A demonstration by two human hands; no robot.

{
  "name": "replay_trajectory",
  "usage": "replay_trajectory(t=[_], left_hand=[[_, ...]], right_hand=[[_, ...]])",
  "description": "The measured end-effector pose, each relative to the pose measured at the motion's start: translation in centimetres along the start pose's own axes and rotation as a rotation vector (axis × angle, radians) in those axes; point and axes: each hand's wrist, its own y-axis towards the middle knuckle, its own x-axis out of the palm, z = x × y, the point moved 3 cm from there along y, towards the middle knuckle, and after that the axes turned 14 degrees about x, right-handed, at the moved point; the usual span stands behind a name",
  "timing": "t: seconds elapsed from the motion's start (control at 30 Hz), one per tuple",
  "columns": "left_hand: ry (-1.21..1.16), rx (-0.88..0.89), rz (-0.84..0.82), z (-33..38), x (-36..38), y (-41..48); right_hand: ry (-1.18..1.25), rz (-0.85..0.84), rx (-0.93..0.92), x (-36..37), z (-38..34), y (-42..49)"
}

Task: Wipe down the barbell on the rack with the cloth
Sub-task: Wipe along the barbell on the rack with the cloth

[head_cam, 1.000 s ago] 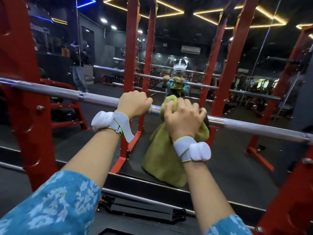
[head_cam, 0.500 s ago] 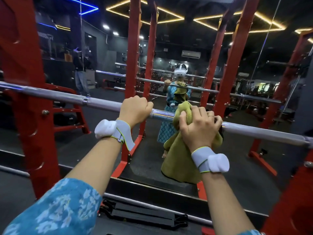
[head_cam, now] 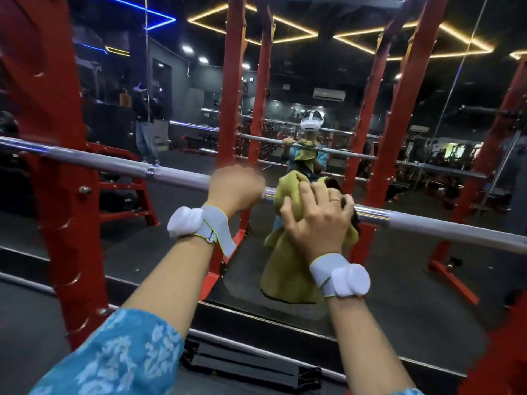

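Left hand point(head_cam: 235, 188) clenched round barbell point(head_cam: 99, 162), fingertips hidden behind bar. Right hand point(head_cam: 318, 215) grasps green cloth point(head_cam: 288, 269) over bar; bar beneath cloth hidden; bar ends cut off.

The barbell point(head_cam: 176, 175) is running out past both side edges, its ends unseen. The cloth point(head_cam: 288, 269) is covering the stretch under the right grip point(head_cam: 316, 218). The left grip point(head_cam: 233, 186) is showing blurred, its fingertips curling out of sight over the bar.
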Motion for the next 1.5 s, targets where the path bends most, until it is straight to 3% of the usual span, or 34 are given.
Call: replay_trajectory(t=[0.2,0.37,0.5,0.63,0.8,0.9,1.0,1.1,1.23,1.37,1.5], left_hand=[[-0.009,0.034,-0.12,-0.4,0.1,0.9],[0.004,0.052,-0.122,-0.5,0.3,0.9],[0.001,0.042,-0.086,-0.5,0.4,0.7],[-0.008,0.016,-0.071,-0.3,0.3,0.5],[-0.04,-0.037,0.171,0.2,0.4,-0.6],[0.017,-0.008,0.394,0.3,1.4,-2.2],[0.071,0.031,0.425,0.3,2.1,-2.7],[0.09,0.027,0.363,-0.1,1.9,-1.8],[0.017,0.042,0.21,0.1,0.7,-1.3],[-0.011,-0.031,-0.003,-0.2,0.0,0.3],[0.015,-0.015,-0.007,-0.2,0.3,0.3]], right_hand=[[-0.036,-0.041,0.207,0.0,-0.8,1.0],[-0.002,-0.07,0.028,0.9,-4.0,-0.1],[-0.002,0.006,-0.176,0.9,-0.9,-1.3],[-0.044,0.079,-0.045,-0.2,2.5,-0.7],[0.002,-0.008,0.274,-0.5,-0.3,1.0],[0.018,-0.088,0.172,0.0,-3.0,0.6],[0.022,-0.101,0.009,0.5,-3.0,-0.7],[0.01,-0.048,-0.093,0.7,-0.6,-1.4],[-0.019,0.045,0.051,-0.2,2.0,-0.9],[-0.011,-0.073,0.293,-0.4,0.1,1.5],[0.001,-0.204,0.134,0.4,-3.7,0.7]])
